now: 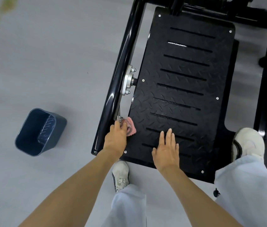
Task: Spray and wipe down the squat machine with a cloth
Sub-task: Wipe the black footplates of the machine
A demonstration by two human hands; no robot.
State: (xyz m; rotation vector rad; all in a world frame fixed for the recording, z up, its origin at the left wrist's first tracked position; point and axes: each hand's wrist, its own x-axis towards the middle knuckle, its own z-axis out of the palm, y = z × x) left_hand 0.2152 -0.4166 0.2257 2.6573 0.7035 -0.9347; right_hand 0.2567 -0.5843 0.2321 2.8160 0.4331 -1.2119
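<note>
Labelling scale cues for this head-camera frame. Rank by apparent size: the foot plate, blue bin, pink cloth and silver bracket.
1. foot plate
2. blue bin
3. silver bracket and pink cloth look about alike; the left hand grips and hides part of the cloth, so I won't rank them.
</note>
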